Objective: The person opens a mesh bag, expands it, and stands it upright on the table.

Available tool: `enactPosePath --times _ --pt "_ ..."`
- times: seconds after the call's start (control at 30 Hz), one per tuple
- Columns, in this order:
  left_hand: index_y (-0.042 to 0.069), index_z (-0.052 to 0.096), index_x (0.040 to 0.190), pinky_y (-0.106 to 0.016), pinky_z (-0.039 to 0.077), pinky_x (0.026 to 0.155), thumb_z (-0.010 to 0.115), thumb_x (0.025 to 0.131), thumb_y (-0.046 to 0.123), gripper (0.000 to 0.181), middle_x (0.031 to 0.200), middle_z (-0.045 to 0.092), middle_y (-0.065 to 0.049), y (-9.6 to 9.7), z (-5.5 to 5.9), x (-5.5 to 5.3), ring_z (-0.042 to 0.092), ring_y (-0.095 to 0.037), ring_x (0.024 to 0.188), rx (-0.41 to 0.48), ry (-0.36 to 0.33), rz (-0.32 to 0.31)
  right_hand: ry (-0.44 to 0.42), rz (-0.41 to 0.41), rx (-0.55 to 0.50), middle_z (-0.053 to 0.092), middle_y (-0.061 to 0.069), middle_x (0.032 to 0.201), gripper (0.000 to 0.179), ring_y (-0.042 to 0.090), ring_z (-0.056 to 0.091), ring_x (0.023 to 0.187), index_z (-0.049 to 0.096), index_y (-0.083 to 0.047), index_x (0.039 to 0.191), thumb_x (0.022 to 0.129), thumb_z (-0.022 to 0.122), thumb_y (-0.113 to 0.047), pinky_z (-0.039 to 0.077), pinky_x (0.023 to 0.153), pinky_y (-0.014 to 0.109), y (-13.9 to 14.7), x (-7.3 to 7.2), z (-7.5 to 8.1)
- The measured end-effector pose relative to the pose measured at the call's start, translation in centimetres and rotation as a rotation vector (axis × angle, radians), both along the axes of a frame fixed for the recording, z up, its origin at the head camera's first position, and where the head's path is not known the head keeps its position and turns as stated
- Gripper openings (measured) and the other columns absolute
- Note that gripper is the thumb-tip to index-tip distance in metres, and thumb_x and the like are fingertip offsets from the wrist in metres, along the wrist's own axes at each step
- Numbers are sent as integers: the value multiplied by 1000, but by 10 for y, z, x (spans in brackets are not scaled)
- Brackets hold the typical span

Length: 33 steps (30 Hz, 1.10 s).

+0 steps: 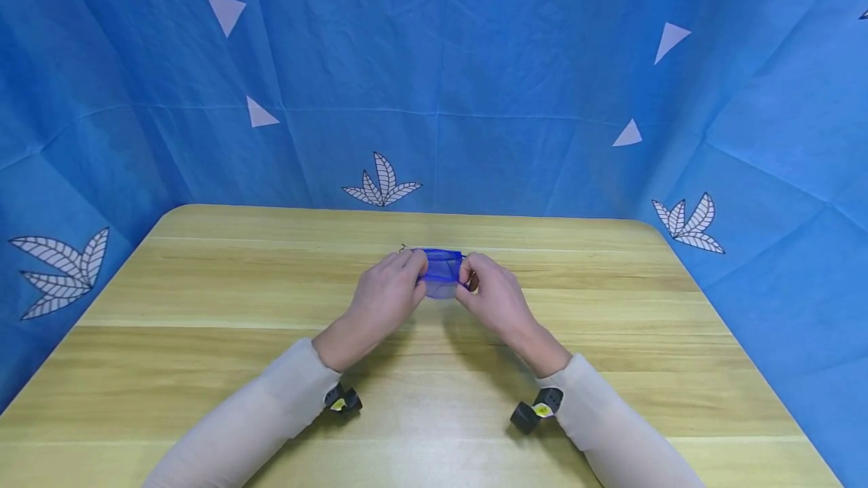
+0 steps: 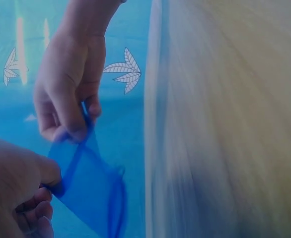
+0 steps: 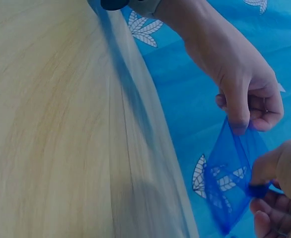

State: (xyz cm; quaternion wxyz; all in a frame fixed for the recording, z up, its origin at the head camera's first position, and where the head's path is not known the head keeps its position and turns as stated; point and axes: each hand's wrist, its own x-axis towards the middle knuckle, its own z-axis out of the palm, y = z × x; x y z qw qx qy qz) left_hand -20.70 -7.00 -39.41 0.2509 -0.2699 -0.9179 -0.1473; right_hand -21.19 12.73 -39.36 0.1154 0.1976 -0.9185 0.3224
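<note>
A small sheer blue drawstring pouch (image 1: pixel 443 268) is stretched between both hands above the table. My left hand (image 1: pixel 386 292) pinches its left edge between thumb and curled fingers. On the opposite edge, my right hand (image 1: pixel 498 296) holds the fabric the same way. Thin dark cord shows beside the pouch's upper corners. In the left wrist view, the see-through mesh (image 2: pixel 93 188) hangs in a slanted fold below the fingers. From the right wrist, the curtain's leaf print shows through the pouch (image 3: pixel 230 173). The fingertips partly cover the gathered edge.
The wooden table (image 1: pixel 434 398) has rounded far corners. Behind it and along both sides hangs a blue curtain (image 1: pixel 434 59) with white leaves and triangles. Each wrist wears a small black camera, one by the left cuff (image 1: pixel 344 401) and one by the right (image 1: pixel 536 413).
</note>
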Motion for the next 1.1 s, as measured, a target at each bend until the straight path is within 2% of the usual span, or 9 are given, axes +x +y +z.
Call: enactPosePath --times 0.1,0.27,0.4,0.57,0.7,0.83,0.97,1.1 --pt "11 53 88 -26 44 53 71 84 7 19 79 56 0 1 0 0 48 -15 64 5 -12 1 -4 -31 12 54 -1 80 20 14 53 69 52 -13 83 77 68 -2 44 59 30 0 0 1" --pt "12 51 86 -25 42 51 73 83 9 22 78 53 1 2 0 1 47 -14 65 6 -16 -14 23 -133 39 53 2 87 18 15 53 71 54 -13 90 78 66 -7 43 58 33 2 -1 1" --pt "11 51 86 -26 41 50 72 82 10 21 77 51 1 3 0 2 46 -15 64 15 -13 -21 60 -168 47 60 -2 86 11 14 54 68 58 -14 92 82 64 -13 43 59 34 3 -2 1" --pt "10 57 93 -29 48 54 74 85 18 21 83 59 -3 4 2 4 53 -17 68 5 -37 -6 123 -96 46 63 -6 73 6 10 51 56 59 -12 95 90 63 -13 41 54 31 1 -1 -1" --pt "10 59 98 -29 49 55 74 88 29 26 84 61 -2 5 2 5 55 -16 70 -3 -27 -27 172 -15 69 62 -5 74 10 9 53 59 60 -11 97 89 67 -11 43 53 28 -3 2 -1" --pt "11 60 93 -28 48 53 70 91 27 19 79 60 0 6 2 6 54 -15 67 24 6 -76 190 42 45 63 -3 79 15 9 55 64 60 -10 100 89 70 -10 45 56 25 -6 5 0" --pt "12 62 88 -28 47 53 64 95 20 10 78 62 2 7 3 6 56 -14 66 59 13 -98 166 74 -37 62 -2 81 27 12 55 68 57 -8 108 88 74 -9 46 59 26 -6 6 -1" --pt "12 62 88 -27 46 51 63 96 18 10 76 62 2 7 5 6 56 -13 63 79 10 -93 112 76 -101 67 0 88 35 13 59 72 54 -6 116 87 74 -6 48 64 29 -6 5 -1"
